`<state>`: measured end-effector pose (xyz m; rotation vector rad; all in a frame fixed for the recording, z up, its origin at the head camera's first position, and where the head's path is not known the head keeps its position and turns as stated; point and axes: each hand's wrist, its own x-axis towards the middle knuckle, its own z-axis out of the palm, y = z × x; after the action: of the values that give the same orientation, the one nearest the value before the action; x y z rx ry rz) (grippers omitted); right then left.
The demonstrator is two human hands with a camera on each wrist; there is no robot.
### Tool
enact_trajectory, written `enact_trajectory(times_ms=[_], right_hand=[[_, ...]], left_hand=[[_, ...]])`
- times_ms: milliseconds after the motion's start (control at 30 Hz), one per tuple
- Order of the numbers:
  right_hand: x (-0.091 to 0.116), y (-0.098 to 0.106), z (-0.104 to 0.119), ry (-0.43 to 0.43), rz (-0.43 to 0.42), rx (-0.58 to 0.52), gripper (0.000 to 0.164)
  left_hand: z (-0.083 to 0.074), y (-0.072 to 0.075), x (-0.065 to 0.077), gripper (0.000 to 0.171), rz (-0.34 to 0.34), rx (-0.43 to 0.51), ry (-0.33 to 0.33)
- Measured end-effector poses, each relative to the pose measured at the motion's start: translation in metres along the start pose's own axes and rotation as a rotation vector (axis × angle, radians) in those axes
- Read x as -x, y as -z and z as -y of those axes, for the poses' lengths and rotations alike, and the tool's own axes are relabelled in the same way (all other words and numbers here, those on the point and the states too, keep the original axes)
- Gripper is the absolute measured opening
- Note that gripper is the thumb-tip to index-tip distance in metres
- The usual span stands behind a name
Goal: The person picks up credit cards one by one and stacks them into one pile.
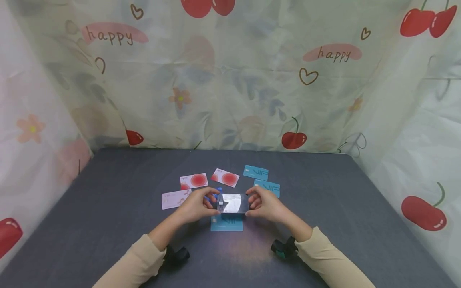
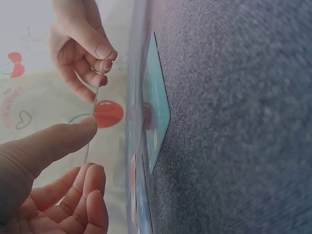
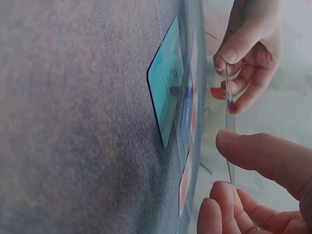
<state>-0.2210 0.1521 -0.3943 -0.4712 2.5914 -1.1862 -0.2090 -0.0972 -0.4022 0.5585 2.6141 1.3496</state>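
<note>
A glossy dark card (image 1: 233,203) with a small chip and a bright reflection is held level between both hands, raised above the table. My left hand (image 1: 196,207) pinches its left end between thumb and fingers, and my right hand (image 1: 267,206) pinches the right end. Both wrist views show this card edge-on, as a thin line in the left (image 2: 96,95) and the right (image 3: 226,117). Below it on the cloth lies a teal card (image 1: 227,226), its far part covered in the head view. A blue-patterned card (image 1: 219,191) peeks out behind the left fingers.
Two pink cards with red circles (image 1: 194,181) lie beyond the hands, and a pale pink card (image 1: 174,199) sits by the left hand. Two teal cards (image 1: 255,172) are at back right. A printed curtain (image 1: 230,100) encloses the dark table (image 1: 108,208).
</note>
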Motion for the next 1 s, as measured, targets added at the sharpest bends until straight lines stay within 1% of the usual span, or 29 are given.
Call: enact_trajectory(times_ms=[300, 733, 1000], right_hand=[[0.0, -0.0019, 0.0023, 0.029, 0.007, -0.013, 0.052], [0.001, -0.0055, 0.004, 0.036, 0.022, -0.016, 0.051], [0.0007, -0.0078, 0.0017, 0.042, 0.029, -0.01, 0.052]], left_hand=[[0.0029, -0.0003, 0.0017, 0.052, -0.006, 0.009, -0.014], [0.0058, 0.0012, 0.0048, 0.053, 0.008, 0.008, 0.014], [0.0056, 0.0015, 0.0076, 0.054, 0.007, -0.006, 0.0]])
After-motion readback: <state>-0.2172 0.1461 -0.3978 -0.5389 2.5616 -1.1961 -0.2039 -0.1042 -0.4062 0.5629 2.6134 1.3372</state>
